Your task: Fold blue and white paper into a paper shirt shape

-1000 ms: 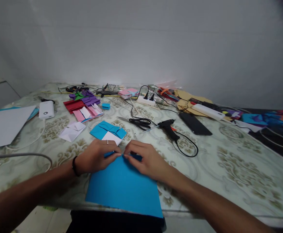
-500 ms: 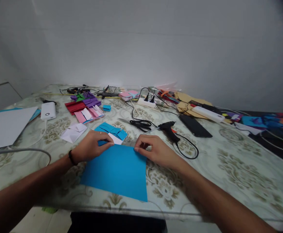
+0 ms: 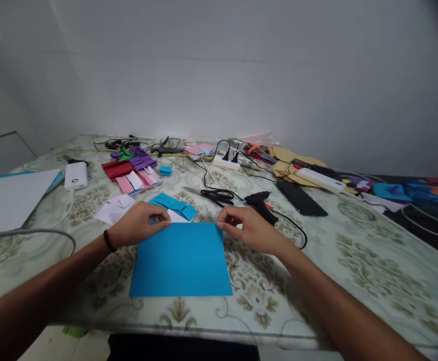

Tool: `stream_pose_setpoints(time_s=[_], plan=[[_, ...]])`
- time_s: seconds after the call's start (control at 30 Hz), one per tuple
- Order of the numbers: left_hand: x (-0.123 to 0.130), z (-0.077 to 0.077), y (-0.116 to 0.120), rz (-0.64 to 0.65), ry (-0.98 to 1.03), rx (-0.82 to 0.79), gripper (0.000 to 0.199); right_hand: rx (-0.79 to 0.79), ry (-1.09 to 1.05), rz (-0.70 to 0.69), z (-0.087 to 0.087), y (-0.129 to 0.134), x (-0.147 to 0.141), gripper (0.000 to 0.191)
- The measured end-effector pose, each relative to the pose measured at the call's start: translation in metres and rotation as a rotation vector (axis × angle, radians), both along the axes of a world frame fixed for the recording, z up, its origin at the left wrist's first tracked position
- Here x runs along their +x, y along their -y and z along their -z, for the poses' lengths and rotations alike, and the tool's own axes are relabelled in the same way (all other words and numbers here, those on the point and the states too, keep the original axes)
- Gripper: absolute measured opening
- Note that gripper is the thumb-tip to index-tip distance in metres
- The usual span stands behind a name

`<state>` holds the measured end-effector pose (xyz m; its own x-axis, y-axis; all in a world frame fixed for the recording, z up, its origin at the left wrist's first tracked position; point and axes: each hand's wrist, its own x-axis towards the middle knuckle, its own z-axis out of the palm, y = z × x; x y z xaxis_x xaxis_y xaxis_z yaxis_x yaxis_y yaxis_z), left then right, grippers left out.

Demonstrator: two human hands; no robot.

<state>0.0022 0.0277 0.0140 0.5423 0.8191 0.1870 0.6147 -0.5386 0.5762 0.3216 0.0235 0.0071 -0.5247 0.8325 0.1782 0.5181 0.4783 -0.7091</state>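
A plain blue sheet of paper (image 3: 181, 263) lies in front of me, its near edge almost parallel to the table's front. My left hand (image 3: 142, 223), with a dark band at the wrist, pinches the sheet's far edge near the left corner. At the far right corner, my right hand (image 3: 245, 228) pinches the same edge between thumb and fingers. Just beyond the sheet are folded blue paper pieces (image 3: 176, 204), partly over a white one. Folded white paper (image 3: 114, 208) sits beyond my left wrist. Behind my right hand lies a black glue gun (image 3: 262, 205).
Black-handled scissors (image 3: 217, 196) and a dark phone (image 3: 301, 198) lie beyond my hands. Farther back are a white power strip (image 3: 226, 162) with cables and folded red paper (image 3: 117, 169). On the left are a white power bank (image 3: 76, 175) and white sheets (image 3: 12, 200).
The blue sheet has turned, so its near edge now runs level instead of slanting. My right hand has shifted slightly right along the far edge, my left hand slightly left.
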Motion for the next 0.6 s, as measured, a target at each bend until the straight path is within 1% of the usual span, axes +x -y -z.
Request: stream_pose_setpoints(time_s=[0.1, 0.23, 0.47, 0.6], plan=[[0.000, 0.002, 0.001, 0.006, -0.056, 0.051, 0.020, -0.011, 0.014, -0.004, 0.007, 0.003, -0.007, 0.021], [0.003, 0.004, 0.006, 0.033, -0.084, 0.040, 0.018, -0.017, 0.034, 0.008, 0.007, 0.009, -0.014, 0.020], [0.017, 0.005, 0.018, 0.060, -0.114, -0.101, 0.018, -0.029, -0.020, 0.017, 0.008, 0.019, -0.023, 0.019], [0.025, 0.005, 0.025, 0.081, -0.068, -0.173, 0.017, -0.034, -0.062, -0.009, 0.009, 0.027, -0.031, 0.018]])
